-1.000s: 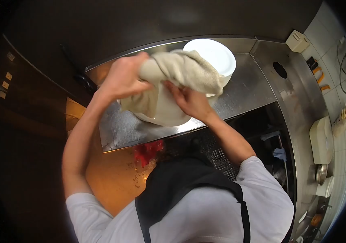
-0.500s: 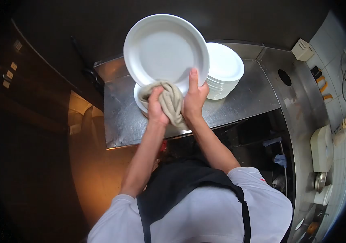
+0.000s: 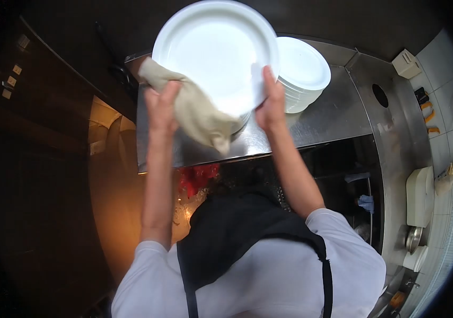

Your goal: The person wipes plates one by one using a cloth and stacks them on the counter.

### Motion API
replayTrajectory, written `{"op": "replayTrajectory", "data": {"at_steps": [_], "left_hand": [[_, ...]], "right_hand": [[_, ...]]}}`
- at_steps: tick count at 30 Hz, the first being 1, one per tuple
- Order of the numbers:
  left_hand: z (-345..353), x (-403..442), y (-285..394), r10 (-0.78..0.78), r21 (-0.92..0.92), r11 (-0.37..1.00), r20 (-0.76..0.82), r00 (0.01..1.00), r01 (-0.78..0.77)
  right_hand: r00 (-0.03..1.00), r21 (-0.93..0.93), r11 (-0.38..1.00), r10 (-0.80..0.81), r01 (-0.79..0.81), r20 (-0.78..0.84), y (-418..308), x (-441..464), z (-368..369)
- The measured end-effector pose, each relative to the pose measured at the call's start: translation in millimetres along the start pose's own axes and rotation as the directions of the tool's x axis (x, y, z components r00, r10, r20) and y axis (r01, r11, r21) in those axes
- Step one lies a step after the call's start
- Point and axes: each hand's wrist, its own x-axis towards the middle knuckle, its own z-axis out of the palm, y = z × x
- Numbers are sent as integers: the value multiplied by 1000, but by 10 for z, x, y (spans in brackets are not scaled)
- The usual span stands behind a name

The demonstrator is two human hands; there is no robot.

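A large white plate (image 3: 213,50) is held up, its inner face toward me, above the steel counter (image 3: 332,114). My right hand (image 3: 272,100) grips its right lower rim, thumb on the face. Bunched against the plate's lower left edge is a beige cloth (image 3: 197,111), which my left hand (image 3: 161,108) grasps; its loose end hangs down. Just right of the held plate stands a stack of white plates (image 3: 303,63). Part of another plate's edge shows under the held plate, mostly hidden.
Along the right wall stand a cream container (image 3: 420,196), a metal bowl (image 3: 413,239) and a white box (image 3: 406,64). Orange-handled tools (image 3: 429,116) hang there. A red item (image 3: 197,177) lies below the counter's front edge. A round hole (image 3: 380,96) opens in the right counter.
The plate has come up into view and now sits higher, tilted more toward me. My left hand has moved left with the cloth, which has spread from a bunch along the rim.
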Motion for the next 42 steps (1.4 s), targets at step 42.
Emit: {"op": "replayTrajectory", "data": {"at_steps": [42], "left_hand": [[-896,-1368,-514,-476,-750,601,-61,877,274]], "right_hand": [[927,-623,727,49,-289,-373,706,-445,-999]]}}
